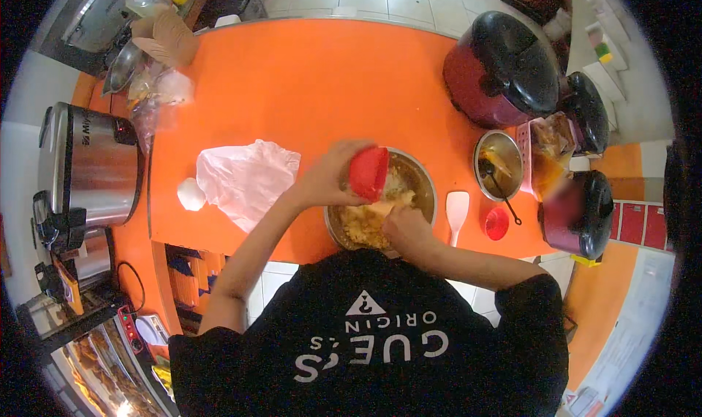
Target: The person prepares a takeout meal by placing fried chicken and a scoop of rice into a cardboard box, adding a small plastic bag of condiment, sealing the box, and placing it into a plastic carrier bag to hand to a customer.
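Observation:
My left hand point(329, 173) grips a small red plastic cup point(368, 173), tilted above a metal bowl point(426, 186). Inside the bowl lies rice point(362, 225), partly yellowish and partly white. Closed in a fist at the bowl's near right side, my right hand point(408, 230) holds what looks like a pale utensil point(392, 206) against the rice; its handle is hidden by my fingers. A white spatula point(457, 211) rests on the orange table point(323, 77) right of the bowl. Beside it stands a second red cup point(496, 223).
A pink plastic sheet point(247, 178) and a white round object point(191, 193) lie at left. Rightward are a small metal bowl point(498, 164) with a black ladle, a pink basket point(525, 153) and lidded maroon pots point(496, 71). A large steel cooker point(101, 164) stands far left.

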`<state>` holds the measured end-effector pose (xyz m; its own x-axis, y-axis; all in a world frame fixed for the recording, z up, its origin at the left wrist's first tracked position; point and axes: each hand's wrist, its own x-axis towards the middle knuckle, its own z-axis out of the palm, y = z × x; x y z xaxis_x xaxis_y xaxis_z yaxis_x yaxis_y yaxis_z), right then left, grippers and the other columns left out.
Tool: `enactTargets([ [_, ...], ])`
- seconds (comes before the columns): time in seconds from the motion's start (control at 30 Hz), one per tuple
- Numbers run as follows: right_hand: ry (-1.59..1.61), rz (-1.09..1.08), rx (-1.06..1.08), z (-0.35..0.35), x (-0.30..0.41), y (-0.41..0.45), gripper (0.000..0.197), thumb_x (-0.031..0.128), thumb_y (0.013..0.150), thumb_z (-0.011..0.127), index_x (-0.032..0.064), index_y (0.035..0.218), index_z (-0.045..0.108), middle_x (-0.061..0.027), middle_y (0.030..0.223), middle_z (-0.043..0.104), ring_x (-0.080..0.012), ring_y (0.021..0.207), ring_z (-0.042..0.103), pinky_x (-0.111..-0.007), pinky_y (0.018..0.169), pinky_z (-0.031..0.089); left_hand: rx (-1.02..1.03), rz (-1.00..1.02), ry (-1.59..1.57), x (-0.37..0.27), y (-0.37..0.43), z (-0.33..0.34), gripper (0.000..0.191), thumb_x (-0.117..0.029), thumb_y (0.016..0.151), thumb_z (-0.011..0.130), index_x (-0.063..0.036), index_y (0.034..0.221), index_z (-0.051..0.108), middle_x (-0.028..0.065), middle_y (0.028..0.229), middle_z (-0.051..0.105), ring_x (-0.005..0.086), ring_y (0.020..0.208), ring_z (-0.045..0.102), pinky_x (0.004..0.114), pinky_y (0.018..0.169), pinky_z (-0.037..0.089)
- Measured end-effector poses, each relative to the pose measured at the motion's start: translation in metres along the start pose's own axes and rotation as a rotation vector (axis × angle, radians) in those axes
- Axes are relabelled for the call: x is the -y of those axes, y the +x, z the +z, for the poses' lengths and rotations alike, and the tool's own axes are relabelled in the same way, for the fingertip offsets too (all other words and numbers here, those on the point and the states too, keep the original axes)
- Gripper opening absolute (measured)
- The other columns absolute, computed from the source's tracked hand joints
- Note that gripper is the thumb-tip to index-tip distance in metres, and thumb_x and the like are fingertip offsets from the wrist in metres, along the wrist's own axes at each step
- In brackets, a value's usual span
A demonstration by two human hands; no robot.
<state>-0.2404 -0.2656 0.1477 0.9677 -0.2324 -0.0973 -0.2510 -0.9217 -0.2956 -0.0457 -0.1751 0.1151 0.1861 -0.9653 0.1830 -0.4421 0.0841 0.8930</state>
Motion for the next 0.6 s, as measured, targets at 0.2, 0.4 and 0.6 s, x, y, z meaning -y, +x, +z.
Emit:
enactTargets([
  [0.2,-0.454,0.091,0.404,-0.025,-0.042,0.015,0.011,0.014,0.076,0.059,0.0099,0.072,0.068,-0.0075,0.065,0.064,-0.0205,0.064,0.066,-0.033,0.052,0.050,0.700,-0.036,0.633,0.012,0.020,0.024,0.077,-0.019,0.060,0.079,-0.0083,0.128,0.045,0.0149,0.128,0.049,0.0358,0.117,0.047,0.043,0.099,0.041],
  [0.4,-0.293,-0.001,0.382,-0.009,-0.047,-0.016,0.012,0.016,0.076,0.060,0.0089,0.071,0.068,-0.0114,0.070,0.067,-0.0237,0.067,0.067,-0.035,0.054,0.052,0.862,-0.235,0.629,0.024,0.000,0.036,0.077,-0.026,0.060,0.080,-0.0057,0.127,0.048,0.0169,0.123,0.052,0.0366,0.111,0.053,0.044,0.094,0.045],
  [0.6,-0.064,0.108,0.466,-0.008,-0.020,-0.034,0.013,0.014,0.074,0.059,0.0043,0.071,0.066,-0.0153,0.070,0.066,-0.0288,0.066,0.067,-0.040,0.056,0.053,0.488,-0.353,0.421,0.003,-0.034,0.058,0.089,-0.035,0.053,0.084,-0.0021,0.127,0.046,0.0205,0.120,0.054,0.0373,0.110,0.053,0.044,0.093,0.044],
])
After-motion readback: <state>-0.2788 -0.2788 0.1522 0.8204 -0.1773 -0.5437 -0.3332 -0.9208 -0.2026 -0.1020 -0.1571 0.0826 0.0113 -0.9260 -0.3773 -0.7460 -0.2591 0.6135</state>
